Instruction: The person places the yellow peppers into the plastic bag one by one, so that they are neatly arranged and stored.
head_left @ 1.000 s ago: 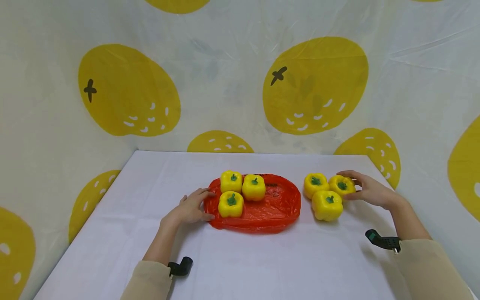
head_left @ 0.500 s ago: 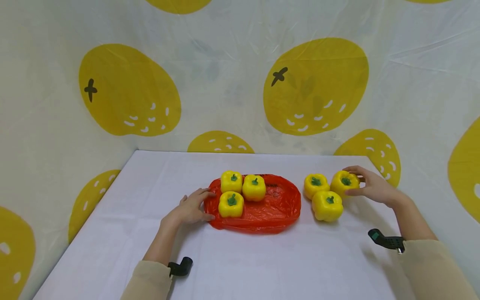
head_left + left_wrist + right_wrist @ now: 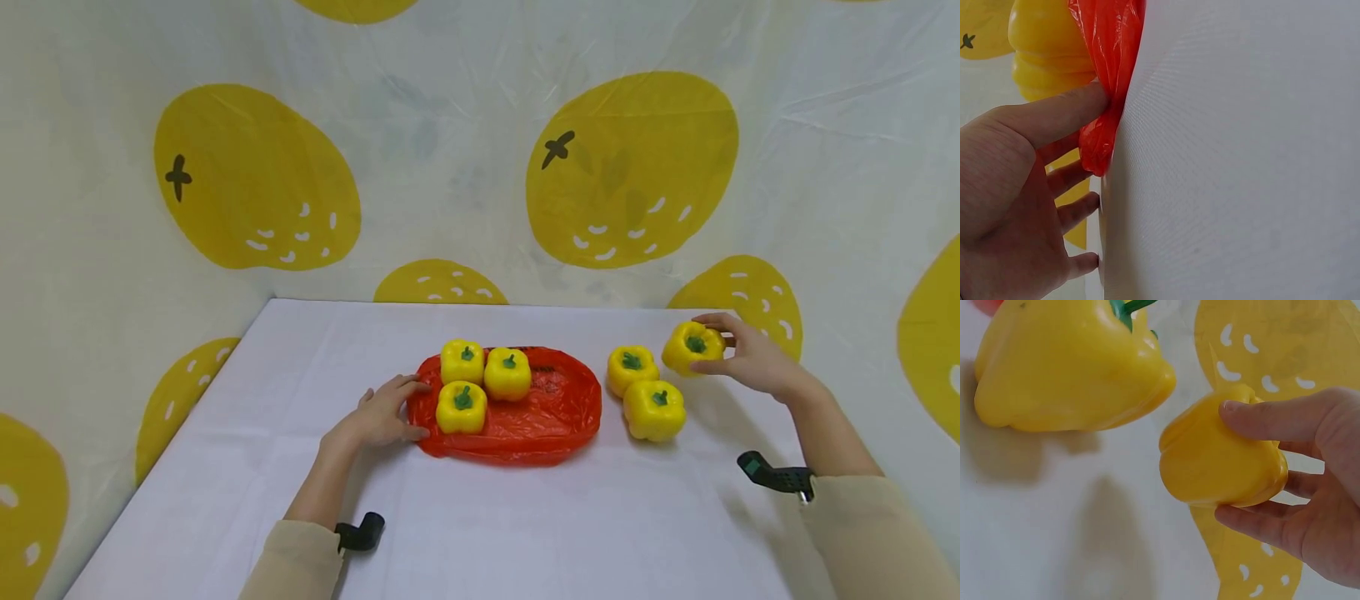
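In the head view, my right hand (image 3: 759, 363) holds a yellow bell pepper (image 3: 682, 350) above the table, thumb on the near side and fingers on the far side. The right wrist view shows the thumb and fingers around this pepper (image 3: 1210, 462). Two other yellow peppers (image 3: 655, 412) stand just left of it. My left hand (image 3: 381, 415) touches the left edge of a flat red plastic bag (image 3: 558, 412), its fingers spread. Three yellow peppers (image 3: 462, 408) sit on the bag's left half. In the left wrist view, the thumb rests against the red plastic (image 3: 1110, 56).
A white cloth covers the table (image 3: 480, 525). Behind it and at the sides hangs a pale curtain (image 3: 442, 167) with large yellow fruit prints. A black wrist device (image 3: 362, 533) is on the left arm, and another (image 3: 772, 475) on the right.
My right hand has lifted the pepper off the table, up and slightly right, away from the two beside it. The left hand and the peppers on the bag have stayed put.
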### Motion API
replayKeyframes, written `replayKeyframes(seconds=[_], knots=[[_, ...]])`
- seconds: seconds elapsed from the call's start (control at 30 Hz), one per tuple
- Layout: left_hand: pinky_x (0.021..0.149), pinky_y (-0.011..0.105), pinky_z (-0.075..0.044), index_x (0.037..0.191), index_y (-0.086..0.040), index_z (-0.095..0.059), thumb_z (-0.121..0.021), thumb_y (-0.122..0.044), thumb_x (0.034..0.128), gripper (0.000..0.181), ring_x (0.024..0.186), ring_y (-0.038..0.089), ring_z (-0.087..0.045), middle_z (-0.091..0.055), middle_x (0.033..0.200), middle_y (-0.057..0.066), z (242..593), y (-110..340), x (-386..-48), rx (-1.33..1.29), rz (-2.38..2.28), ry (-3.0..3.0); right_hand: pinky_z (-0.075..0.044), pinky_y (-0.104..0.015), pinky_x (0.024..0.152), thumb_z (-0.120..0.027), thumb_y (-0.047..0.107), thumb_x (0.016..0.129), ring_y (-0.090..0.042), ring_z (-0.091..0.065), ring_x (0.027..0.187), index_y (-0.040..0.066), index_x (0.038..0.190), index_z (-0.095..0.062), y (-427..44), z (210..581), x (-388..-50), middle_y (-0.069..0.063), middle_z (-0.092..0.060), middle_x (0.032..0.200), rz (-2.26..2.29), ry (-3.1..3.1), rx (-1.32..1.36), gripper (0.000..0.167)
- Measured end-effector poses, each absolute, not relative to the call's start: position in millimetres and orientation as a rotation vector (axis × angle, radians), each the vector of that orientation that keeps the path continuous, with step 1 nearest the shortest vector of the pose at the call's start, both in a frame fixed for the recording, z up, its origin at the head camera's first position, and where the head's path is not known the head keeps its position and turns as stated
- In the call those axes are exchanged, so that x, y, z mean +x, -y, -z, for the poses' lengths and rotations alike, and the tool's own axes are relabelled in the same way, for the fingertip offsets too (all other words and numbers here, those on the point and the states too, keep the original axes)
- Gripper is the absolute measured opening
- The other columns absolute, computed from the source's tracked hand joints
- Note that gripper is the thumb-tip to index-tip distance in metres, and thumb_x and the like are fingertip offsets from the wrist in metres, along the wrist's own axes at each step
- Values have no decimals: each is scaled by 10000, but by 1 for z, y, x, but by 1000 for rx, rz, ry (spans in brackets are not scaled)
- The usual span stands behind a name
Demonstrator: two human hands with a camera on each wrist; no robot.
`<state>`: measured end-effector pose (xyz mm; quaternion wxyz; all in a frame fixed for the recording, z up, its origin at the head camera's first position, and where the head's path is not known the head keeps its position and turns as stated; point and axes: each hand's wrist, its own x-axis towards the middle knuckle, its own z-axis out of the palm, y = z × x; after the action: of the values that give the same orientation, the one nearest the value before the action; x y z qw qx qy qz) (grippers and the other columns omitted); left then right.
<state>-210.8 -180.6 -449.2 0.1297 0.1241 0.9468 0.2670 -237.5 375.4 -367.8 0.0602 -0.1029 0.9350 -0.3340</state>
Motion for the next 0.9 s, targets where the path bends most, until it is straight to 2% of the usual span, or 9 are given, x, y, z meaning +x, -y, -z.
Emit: replayKeyframes(seconds=[0.3,0.9], knots=[[1162,729,-94,1477,-168,-532,-846,-271,840,717,1493,378,-275,-384,1594,145,448,181,-210,374,-786,-2744,-388,-743,1003,-767,284,944,-568,-320,1317,-73,1524,-291,-363,350,-235,-329,-344,1508,1005,-2858,-290,831],[1165,724,-93,1476,-163,-536,-845,-267,841,714,1490,372,-284,-386,1594,141,447,180,-209,376,-790,-2748,-472,-681,963,-766,321,944,-510,-381,1310,3,1518,-348,-322,328,-229,-256,-420,1485,1025,-2920,-390,778]])
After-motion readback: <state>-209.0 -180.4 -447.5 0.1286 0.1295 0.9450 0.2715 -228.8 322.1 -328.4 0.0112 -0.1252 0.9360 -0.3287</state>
